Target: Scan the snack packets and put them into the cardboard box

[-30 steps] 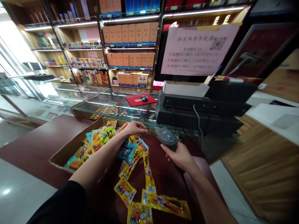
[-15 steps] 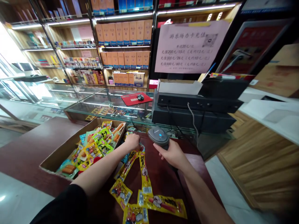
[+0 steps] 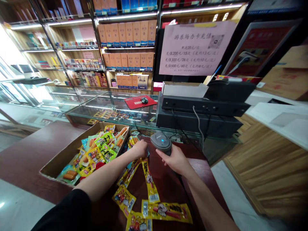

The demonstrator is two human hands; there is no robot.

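Nudged left, the grey, rounded plastic scanner [image 3: 160, 141] is handle-gripped by my right hand [image 3: 178, 161], leaving its head free; can't tell what my left hand [image 3: 140, 149] holds.

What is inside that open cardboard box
The cardboard box holds jumbled yellow, green and blue snack packets, some showing sausages. Lower layers are covered, and the left forearm hides part of the near side.
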